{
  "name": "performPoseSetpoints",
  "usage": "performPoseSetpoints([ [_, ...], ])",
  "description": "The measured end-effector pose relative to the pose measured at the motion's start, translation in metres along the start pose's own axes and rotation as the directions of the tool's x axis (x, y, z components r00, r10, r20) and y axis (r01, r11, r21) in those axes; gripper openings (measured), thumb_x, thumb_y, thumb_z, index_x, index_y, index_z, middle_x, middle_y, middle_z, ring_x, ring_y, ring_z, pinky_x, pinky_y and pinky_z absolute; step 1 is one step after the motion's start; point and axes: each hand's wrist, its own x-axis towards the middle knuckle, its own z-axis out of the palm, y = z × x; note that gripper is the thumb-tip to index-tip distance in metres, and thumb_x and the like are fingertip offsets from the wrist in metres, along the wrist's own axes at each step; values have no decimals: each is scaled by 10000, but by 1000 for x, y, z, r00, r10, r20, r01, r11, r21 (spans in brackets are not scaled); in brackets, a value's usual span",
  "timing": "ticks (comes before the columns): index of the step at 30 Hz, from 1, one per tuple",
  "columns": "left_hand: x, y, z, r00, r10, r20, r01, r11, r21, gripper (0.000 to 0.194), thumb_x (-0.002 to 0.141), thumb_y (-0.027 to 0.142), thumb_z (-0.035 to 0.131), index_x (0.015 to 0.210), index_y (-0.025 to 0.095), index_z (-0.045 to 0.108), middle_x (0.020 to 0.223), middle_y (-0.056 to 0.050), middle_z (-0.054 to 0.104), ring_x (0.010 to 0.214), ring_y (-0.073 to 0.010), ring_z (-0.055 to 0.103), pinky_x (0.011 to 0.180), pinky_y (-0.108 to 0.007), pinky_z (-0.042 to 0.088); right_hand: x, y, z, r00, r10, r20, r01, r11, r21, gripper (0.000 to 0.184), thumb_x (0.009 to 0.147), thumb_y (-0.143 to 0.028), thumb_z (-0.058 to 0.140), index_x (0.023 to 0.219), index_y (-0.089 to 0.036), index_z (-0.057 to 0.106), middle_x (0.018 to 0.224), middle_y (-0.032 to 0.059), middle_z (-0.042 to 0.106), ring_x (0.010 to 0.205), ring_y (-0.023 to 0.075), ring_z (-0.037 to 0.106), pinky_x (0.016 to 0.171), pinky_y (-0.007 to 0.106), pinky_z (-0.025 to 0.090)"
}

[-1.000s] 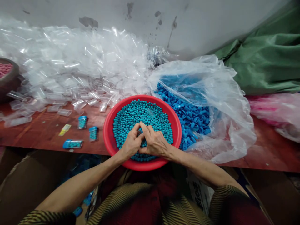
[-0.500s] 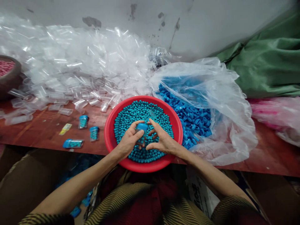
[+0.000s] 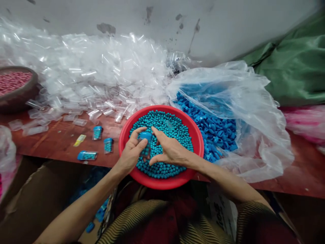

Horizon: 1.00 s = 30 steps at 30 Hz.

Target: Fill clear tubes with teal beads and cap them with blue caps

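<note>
My left hand (image 3: 130,152) is closed around a small clear container with a blue cap (image 3: 145,137), held upright over a red basin (image 3: 123,135). Blue-green beads (image 3: 162,174) fill much of the basin. My right hand (image 3: 169,149) is just to the right of the container, thumb and fingers spread apart, with nothing seen in it. Left of the basin, two capped containers of beads stand on the table, one (image 3: 97,133) behind the other (image 3: 108,145). A third bead container (image 3: 87,155) lies on its side by the table edge.
A big heap of clear plastic tubes (image 3: 101,71) lies along the wall. Blue caps (image 3: 218,132) spill from a clear plastic bag (image 3: 269,145) at right. A bowl of pink pieces (image 3: 17,98) sits far left. A small yellow piece (image 3: 79,140) lies on the red-brown table (image 3: 61,142).
My hands, with the capped container in the left, have moved left over the basin. The whole view has shifted, showing more of the pink bowl at left.
</note>
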Motion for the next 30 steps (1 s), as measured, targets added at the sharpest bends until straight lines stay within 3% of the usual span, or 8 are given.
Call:
performPoseSetpoints([
  [4,5,-5,17,989,134,-69,-132,990,44,377,819,352,566,1149,213,450,899,12,564,682,-87,520,631,-203,444,-2,-9,7,998,1,-61,-8,995,-102,964,731,-487,676,1444,-145,125,1310,225,434,1180,347,496,834,497,520],
  [9,4,-8,18,991,132,29,-135,978,159,381,809,363,555,1132,190,452,866,7,568,667,-99,501,636,-227,424,-12,-9,5,991,-53,-122,32,986,-162,930,735,-428,681,1430,-151,129,1327,226,411,1167,340,504,778,453,548],
  [14,-5,-7,21,996,83,21,-85,987,136,501,731,327,634,1171,193,433,949,-9,572,738,-117,534,681,-241,436,-13,-12,5,988,-51,-148,55,998,25,721,720,-347,679,1325,-187,320,1184,127,529,982,246,597,781,396,539],
  [18,-10,-10,25,998,49,-28,-45,992,115,425,740,323,618,1109,196,450,860,20,552,692,-104,523,646,-227,431,-12,-8,10,975,-104,-198,131,983,128,709,682,-290,696,1286,-197,338,1134,92,544,964,209,588,790,349,527],
  [21,-11,-14,27,993,92,-67,-81,985,152,355,777,319,578,1086,209,442,780,46,514,648,-88,490,615,-209,418,-13,-5,18,977,-97,-190,105,994,33,719,668,-292,677,1280,-168,322,1074,101,550,903,223,597,721,359,534],
  [25,-11,-20,27,984,166,-63,-135,932,337,291,786,287,565,1045,209,457,761,52,508,664,-89,485,641,-206,425,-16,-3,31,975,-88,-206,65,991,-115,767,670,-338,665,1298,-139,272,1082,140,537,919,262,601,657,367,535],
  [27,-10,-22,25,982,185,-46,-148,893,425,265,794,279,551,1034,206,465,789,45,530,699,-95,508,682,-216,437,-16,-5,31,987,-54,-150,31,988,-153,737,700,-368,661,1288,-126,290,1075,146,545,905,261,609,636,360,534],
  [30,-8,-19,13,986,167,-9,-137,840,525,261,802,293,537,1039,200,476,832,30,570,733,-109,545,709,-236,456,-11,-5,13,998,-28,64,41,978,-205,609,773,-406,637,1249,-133,373,1069,126,566,877,238,619,629,338,531],
])
